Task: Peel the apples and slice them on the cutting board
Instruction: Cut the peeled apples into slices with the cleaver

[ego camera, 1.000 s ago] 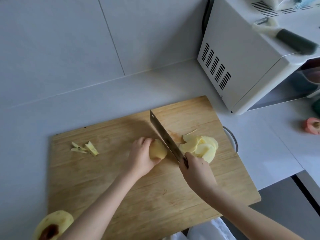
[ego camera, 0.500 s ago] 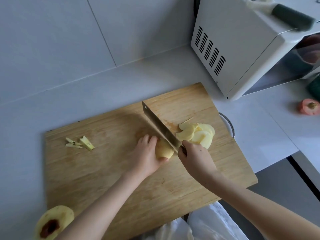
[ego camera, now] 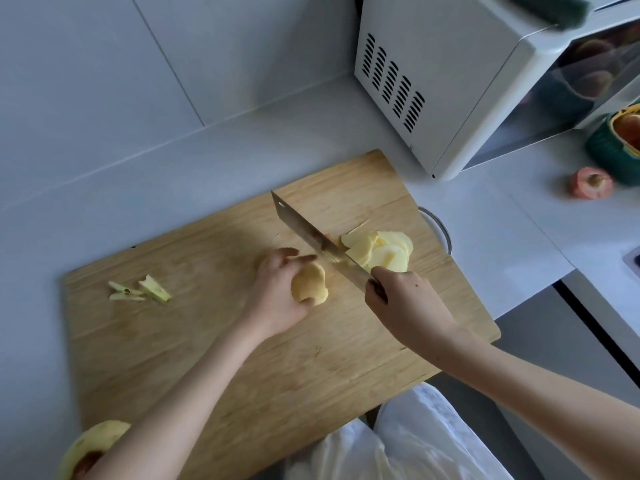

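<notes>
On board (ego camera: pixel 207 341), left hand (ego camera: pixel 277 301) half-covering apple (ego camera: pixel 310 284), knife (ego camera: pixel 317 240), handle hidden by right hand (ego camera: pixel 405 303)

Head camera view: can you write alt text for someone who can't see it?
A person's left hand steadies a peeled apple piece on a wooden cutting board while the right hand holds a cleaver beside it, a pile of thin slices lying past the blade.
</notes>
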`<state>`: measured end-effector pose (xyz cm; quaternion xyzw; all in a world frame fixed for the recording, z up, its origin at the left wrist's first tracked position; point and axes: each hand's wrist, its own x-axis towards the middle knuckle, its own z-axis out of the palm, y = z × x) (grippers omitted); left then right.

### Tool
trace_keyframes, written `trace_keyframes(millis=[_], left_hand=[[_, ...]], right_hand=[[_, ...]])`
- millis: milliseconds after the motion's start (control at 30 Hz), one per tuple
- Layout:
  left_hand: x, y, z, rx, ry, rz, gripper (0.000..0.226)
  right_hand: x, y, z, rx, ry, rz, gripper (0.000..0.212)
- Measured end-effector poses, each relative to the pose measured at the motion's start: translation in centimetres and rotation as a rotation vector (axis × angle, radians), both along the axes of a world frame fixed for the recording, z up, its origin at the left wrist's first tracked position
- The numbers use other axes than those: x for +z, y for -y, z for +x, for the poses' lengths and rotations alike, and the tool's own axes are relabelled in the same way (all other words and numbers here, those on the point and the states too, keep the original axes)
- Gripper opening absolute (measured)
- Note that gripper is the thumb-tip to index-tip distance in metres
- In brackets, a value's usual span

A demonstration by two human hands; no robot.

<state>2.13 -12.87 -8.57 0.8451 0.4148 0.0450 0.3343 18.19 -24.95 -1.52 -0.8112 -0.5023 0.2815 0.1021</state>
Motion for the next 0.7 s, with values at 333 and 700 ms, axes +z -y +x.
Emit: trace_keyframes(millis=[333,700], left_hand=[[-1.1,1.9,1.1,0.104,0.038,0.094,0.059],[-2.2,1.1,-0.4,-0.318,0.112,0.472,0.032]], right_hand=[[-0.1,0.0,0.2,0.088,0.073,-0.051,0.029],[0.3,0.5,-0.6,0.165,0.193,-0.137,0.022]])
